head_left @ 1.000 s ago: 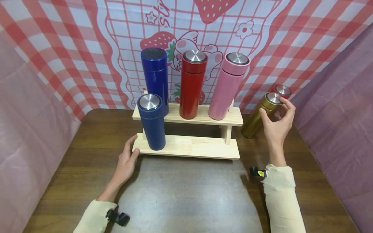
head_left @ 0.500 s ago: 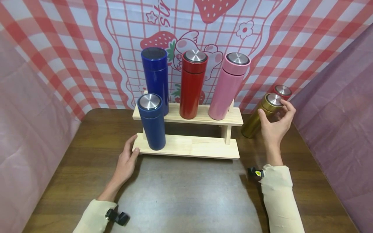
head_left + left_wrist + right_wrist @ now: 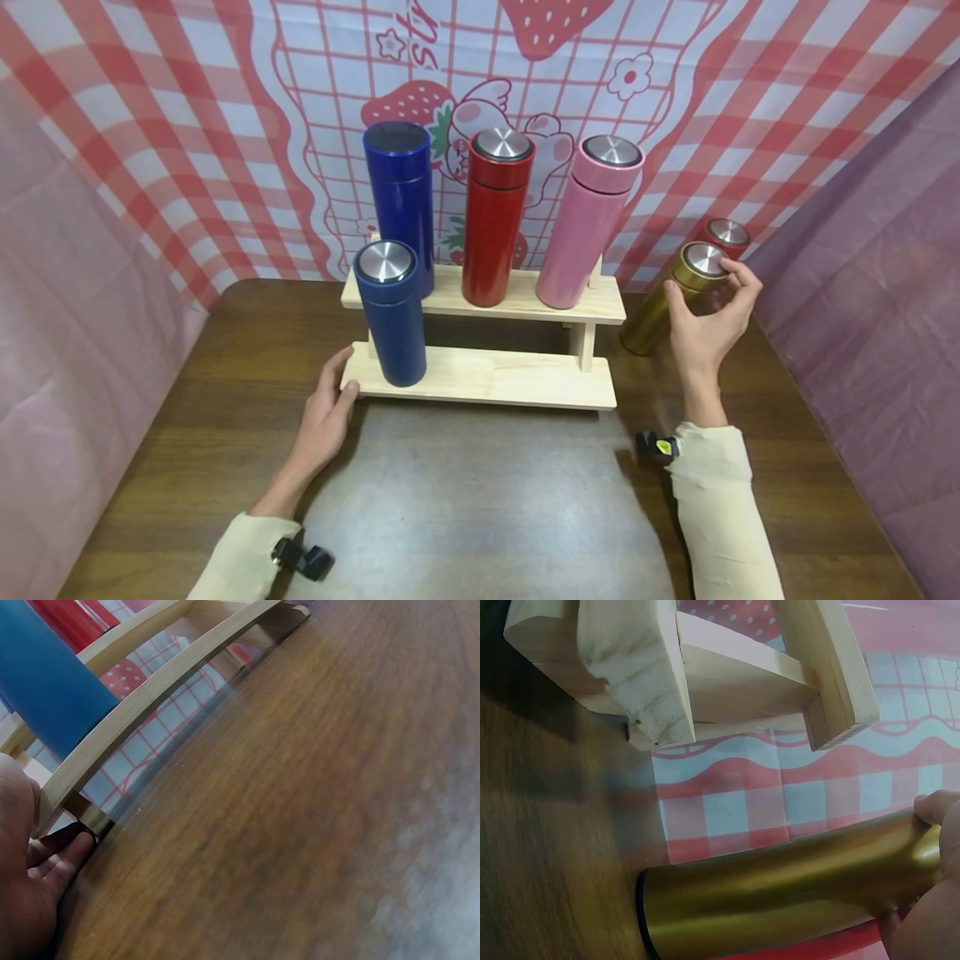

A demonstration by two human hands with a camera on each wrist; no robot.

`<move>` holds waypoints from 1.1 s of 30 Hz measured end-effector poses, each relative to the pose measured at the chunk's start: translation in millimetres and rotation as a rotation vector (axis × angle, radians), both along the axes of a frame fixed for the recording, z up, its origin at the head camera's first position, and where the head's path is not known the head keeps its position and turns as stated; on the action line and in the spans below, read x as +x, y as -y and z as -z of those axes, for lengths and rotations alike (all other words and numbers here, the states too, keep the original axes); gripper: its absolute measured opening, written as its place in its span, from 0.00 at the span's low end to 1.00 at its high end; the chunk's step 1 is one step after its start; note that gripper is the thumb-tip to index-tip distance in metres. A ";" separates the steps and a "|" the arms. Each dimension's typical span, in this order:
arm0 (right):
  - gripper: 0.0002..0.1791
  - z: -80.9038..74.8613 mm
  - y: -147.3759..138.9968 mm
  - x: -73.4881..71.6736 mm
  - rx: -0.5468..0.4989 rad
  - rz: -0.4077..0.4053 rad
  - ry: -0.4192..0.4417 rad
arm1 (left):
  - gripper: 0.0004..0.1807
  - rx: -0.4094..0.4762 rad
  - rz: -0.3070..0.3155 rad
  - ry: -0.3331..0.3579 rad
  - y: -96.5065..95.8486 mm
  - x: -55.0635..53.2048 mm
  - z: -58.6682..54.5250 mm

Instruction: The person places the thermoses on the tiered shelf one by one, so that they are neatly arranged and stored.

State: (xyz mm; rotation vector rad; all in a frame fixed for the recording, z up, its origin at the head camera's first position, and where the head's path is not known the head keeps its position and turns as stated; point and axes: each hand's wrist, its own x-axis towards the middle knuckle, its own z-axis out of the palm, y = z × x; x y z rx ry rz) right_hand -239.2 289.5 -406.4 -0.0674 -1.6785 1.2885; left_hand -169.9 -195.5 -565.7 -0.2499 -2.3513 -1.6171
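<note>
My right hand grips a gold thermos flask near its silver-topped lid, thumb on one side and fingers on the other. The flask stands on the table at the right of a two-tier wooden display rack; its base shows in the right wrist view. My left hand holds the left end of the rack's lower board, with fingers curled under the edge in the left wrist view. A dark blue flask stands on that board near the hand.
On the upper board stand a glossy blue flask, a red flask and a pink flask. Another red flask is mostly hidden behind the gold one. A checkered cloth hangs behind the brown table.
My right hand and forearm have shifted slightly left, and the top of the gold flask has dropped a little toward me. My left hand stays on the rack.
</note>
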 end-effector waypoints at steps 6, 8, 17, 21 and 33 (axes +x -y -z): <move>0.31 0.5 -2.7 0.0 -0.011 0.011 -0.007 | 0.29 -0.007 0.005 0.035 1.3 -2.4 2.8; 0.32 0.9 -4.1 -0.4 -0.023 0.011 -0.003 | 0.29 -0.007 0.005 0.036 1.7 -3.0 3.8; 0.31 -3.5 -8.5 0.9 -0.011 0.019 0.000 | 0.29 0.010 -0.004 0.034 -5.9 5.9 -17.6; 0.31 -11.0 -10.5 3.5 -0.010 0.028 -0.035 | 0.29 0.006 -0.013 0.050 -8.5 9.0 -24.8; 0.31 -37.1 -8.7 14.0 -0.086 -0.091 -0.265 | 0.28 0.008 -0.002 0.031 -7.1 8.3 -20.7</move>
